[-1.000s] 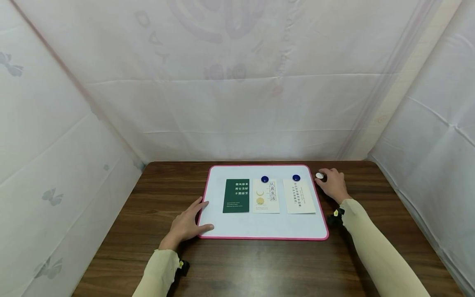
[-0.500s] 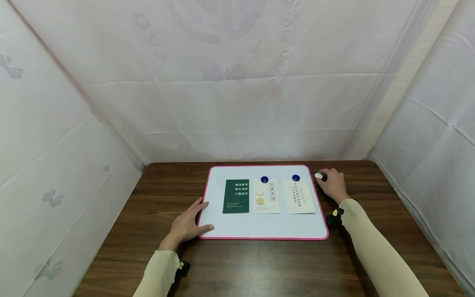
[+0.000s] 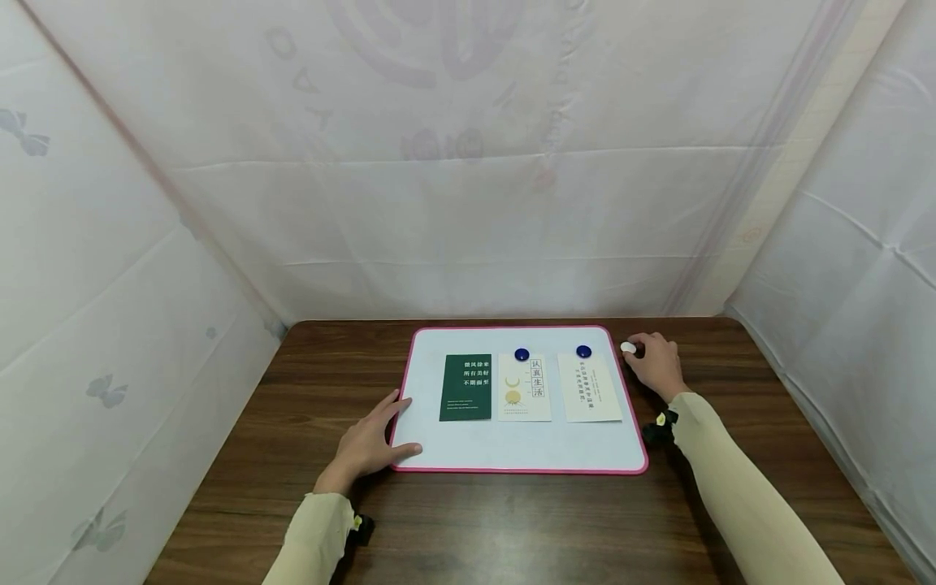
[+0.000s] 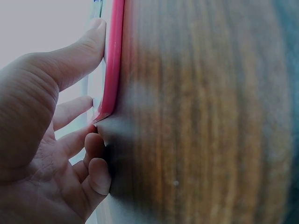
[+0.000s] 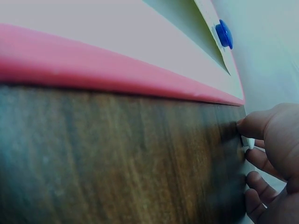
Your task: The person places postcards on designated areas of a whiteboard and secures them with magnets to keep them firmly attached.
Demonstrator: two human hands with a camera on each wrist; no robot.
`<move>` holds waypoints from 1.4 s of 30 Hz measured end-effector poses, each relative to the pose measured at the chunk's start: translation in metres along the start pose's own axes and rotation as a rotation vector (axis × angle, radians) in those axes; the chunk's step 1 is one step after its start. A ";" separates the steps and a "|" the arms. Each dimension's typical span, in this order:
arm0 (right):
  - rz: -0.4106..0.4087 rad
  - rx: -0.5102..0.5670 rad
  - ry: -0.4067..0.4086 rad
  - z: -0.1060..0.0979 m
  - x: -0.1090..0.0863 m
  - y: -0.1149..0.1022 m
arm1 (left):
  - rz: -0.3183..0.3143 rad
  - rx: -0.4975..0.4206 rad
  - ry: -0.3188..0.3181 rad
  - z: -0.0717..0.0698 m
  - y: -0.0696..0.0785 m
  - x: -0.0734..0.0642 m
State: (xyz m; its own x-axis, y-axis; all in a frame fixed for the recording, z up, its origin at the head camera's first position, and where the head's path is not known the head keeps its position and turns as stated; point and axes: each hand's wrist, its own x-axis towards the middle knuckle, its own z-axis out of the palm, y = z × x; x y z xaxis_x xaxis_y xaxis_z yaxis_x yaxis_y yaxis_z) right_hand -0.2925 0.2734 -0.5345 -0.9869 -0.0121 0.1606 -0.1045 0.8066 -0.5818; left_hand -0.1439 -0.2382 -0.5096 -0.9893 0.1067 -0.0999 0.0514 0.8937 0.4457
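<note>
A whiteboard (image 3: 468,448) with a pink rim lies flat on the table. My left hand (image 3: 366,436) rests at its lower left corner, thumb over the surface and fingers spread along the edge. Beyond the upper right corner, my right hand (image 3: 656,362) pinches a small white round magnet (image 3: 628,347) between thumb and fingers, low over the wood. On the board lie a green card (image 3: 465,387), a cream card with a moon print (image 3: 523,406) and a plain cream card (image 3: 603,394). Blue round magnets (image 3: 522,354) sit at the tops of both cream cards; the green card bears none.
The brown wooden table (image 3: 512,528) carries the board. Pale fabric walls (image 3: 468,211) rise behind it and along both sides. In the right wrist view, one blue magnet (image 5: 224,34) stands up from the board beside a lifted card edge.
Almost nothing moves. The white magnet shifts very slightly and its tilt changes a little in my right fingers; my left hand stays in place on the board.
</note>
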 end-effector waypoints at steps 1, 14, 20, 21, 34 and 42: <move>0.004 0.000 -0.003 0.000 0.000 0.000 | 0.000 0.000 -0.001 0.000 0.000 0.000; 0.028 0.010 -0.021 -0.002 0.000 -0.004 | 0.002 0.002 0.002 0.001 0.000 0.000; 0.031 0.018 -0.028 -0.004 -0.001 -0.006 | 0.003 0.002 0.003 0.002 0.000 0.000; 0.033 0.018 -0.029 -0.004 -0.002 -0.006 | 0.002 0.000 0.002 0.002 -0.001 0.000; 0.009 0.021 -0.012 -0.003 0.001 -0.008 | -0.001 0.000 0.002 0.001 0.001 -0.001; -0.012 0.028 -0.010 -0.007 0.003 -0.017 | 0.000 -0.005 0.001 0.000 0.000 0.000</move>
State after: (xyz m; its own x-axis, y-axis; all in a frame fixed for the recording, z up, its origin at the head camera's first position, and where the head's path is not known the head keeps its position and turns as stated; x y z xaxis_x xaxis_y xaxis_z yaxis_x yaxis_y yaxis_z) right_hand -0.2928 0.2634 -0.5185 -0.9867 -0.0279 0.1600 -0.1199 0.7897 -0.6017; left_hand -0.1435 -0.2379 -0.5095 -0.9894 0.1065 -0.0993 0.0508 0.8915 0.4502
